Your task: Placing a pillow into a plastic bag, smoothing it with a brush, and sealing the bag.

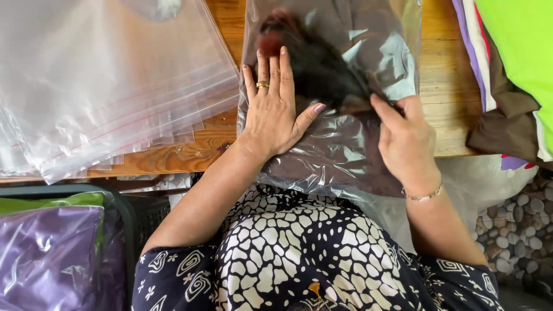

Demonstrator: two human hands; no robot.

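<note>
A clear plastic bag (357, 52) with a dark brown folded garment inside lies on the wooden table (443, 86) in front of me. My left hand (275, 109) presses flat on the bag's left side, fingers together, a ring on one finger. At the bag's right side my right hand (406, 141), with a thin bracelet at the wrist, rests on the plastic with its fingertips pushing on it. The bag's near end hangs over the table edge toward my lap.
A stack of empty clear zip bags (103, 86) lies at the left of the table. Folded cloth in green, brown and purple (507, 75) sits at the right. A dark basket (138, 219) at lower left holds bagged purple and green garments (52, 253).
</note>
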